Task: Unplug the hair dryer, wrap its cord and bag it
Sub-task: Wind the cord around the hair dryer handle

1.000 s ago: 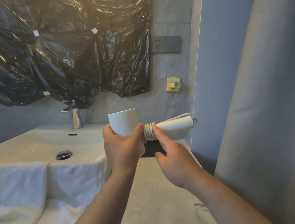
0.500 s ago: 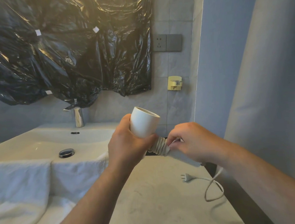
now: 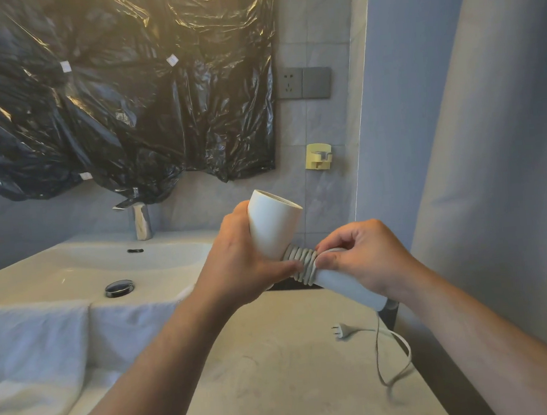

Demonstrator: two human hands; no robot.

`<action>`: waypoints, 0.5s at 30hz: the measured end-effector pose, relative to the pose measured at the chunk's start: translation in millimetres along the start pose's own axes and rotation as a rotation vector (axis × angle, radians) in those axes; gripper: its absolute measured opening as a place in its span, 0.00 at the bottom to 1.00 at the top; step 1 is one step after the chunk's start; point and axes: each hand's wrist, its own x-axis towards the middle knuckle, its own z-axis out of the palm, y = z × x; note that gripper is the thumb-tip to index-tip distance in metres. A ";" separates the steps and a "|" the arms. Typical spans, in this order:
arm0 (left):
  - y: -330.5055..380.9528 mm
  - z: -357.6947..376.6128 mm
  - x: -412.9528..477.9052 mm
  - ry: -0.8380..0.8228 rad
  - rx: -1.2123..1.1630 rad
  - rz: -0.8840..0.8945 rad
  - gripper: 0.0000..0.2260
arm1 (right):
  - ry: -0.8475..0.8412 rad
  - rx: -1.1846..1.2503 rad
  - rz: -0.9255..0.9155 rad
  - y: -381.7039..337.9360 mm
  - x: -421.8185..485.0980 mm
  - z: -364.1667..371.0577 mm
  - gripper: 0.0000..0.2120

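A white hair dryer is held above the counter with its barrel pointing up and its handle slanting down to the right. My left hand grips the barrel from the left. Several turns of grey cord are coiled round the top of the handle. My right hand pinches the cord against the handle beside the coils. The loose end of the cord hangs from the handle's tip in a loop, and its plug lies on the counter, unplugged.
A wall socket and a yellow hook are on the tiled wall behind. A basin with tap lies left, white towels draped at its front. Black plastic covers the mirror. A curtain hangs right.
The dryer has been turned from lying level to barrel-up. My right hand moved over the handle onto the coils. The loose cord and plug came into view on the counter.
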 end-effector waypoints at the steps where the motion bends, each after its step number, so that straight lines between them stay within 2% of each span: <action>1: 1.1 -0.5 1.3 0.003 0.006 0.005 0.38 | 0.028 0.021 0.024 -1.0 0.4 -1.2 0.06; 6: 7.4 -0.9 0.3 0.138 -0.013 0.047 0.29 | 0.028 0.154 0.103 0.1 1.7 0.8 0.08; 10: 3.7 -3.0 2.0 0.155 -0.143 0.028 0.27 | -0.105 0.324 0.112 4.8 2.7 -5.1 0.08; 13: 4.1 -5.0 2.0 0.107 -0.296 0.000 0.24 | -0.277 0.531 0.109 12.6 4.9 -9.6 0.19; 15: 4.3 -3.6 1.3 0.083 -0.402 -0.033 0.22 | -0.317 0.681 0.132 18.5 8.5 -7.6 0.24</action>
